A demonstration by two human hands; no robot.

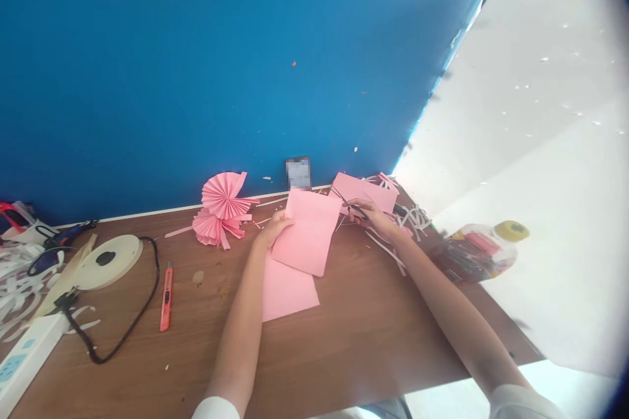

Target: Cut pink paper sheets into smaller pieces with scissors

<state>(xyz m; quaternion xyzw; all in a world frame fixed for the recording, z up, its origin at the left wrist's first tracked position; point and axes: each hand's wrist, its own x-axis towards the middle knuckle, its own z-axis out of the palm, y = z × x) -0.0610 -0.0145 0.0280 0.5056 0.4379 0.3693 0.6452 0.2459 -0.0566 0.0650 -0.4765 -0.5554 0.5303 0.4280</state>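
My left hand point(276, 229) grips the left edge of a pink paper sheet point(310, 229), thumb on top, and holds it tilted above the table. In my right hand point(369, 215) is a pair of dark scissors point(348, 201), its blades pointing up and left by the sheet's upper right corner. Whether the blades touch the paper I cannot tell. Below the held sheet lies another pink sheet point(287, 291), partly covered by it. More pink paper point(366, 191) lies behind my right hand. Pleated pink paper fans point(223, 196) stand to the left of my left hand.
A red utility knife point(166, 298) lies on the brown table point(373, 340). At left are a white power strip point(34, 353), a black cable point(156, 275) and a round cream disc point(111, 262). A phone point(299, 173) leans on the blue wall. A clear yellow-capped container point(479, 252) stands right.
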